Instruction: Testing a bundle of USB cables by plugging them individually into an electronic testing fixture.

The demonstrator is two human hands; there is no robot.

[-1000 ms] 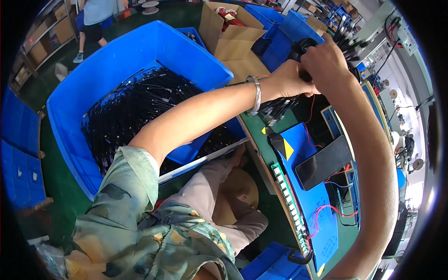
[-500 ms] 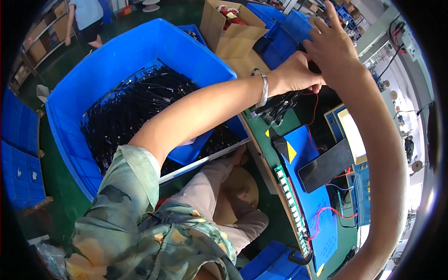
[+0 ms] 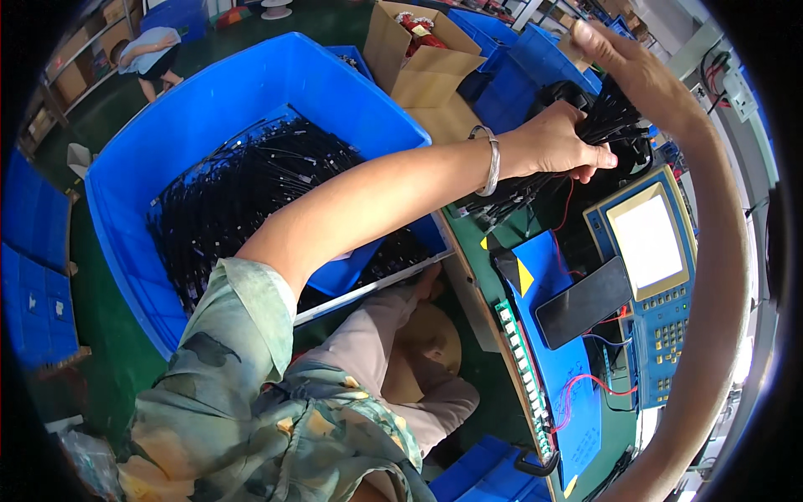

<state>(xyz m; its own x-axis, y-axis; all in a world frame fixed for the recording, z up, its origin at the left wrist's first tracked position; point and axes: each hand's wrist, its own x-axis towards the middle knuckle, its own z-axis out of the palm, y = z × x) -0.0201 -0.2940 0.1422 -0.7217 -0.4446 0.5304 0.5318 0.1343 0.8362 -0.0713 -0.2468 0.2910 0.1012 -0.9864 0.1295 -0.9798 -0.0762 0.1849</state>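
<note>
My left hand [image 3: 569, 144], with a silver bangle on its wrist, is closed around a bundle of black cables [image 3: 612, 113] above the workbench. The bundle sticks out past its fingers on the far right side, and more cable ends hang below the hand. Beyond the bundle, my right hand [image 3: 623, 60] is raised, one digit stretched out and nothing seen in it; its other fingers are partly hidden. Under my left forearm, a large blue bin [image 3: 251, 92] holds a heap of black cables [image 3: 251, 180].
On the green bench lie a black phone [image 3: 584, 303], a blue folder [image 3: 585, 402] and a green connector strip [image 3: 523, 360]. A blue tester [image 3: 661, 335] with a lit screen stands behind them. An open cardboard box [image 3: 427, 71] is beyond the bin. Another person [image 3: 155, 54] bends over far left.
My right hand has moved off my left hand, up and to the right, uncovering the cable bundle. My left hand has shifted slightly right. The far person has bent over.
</note>
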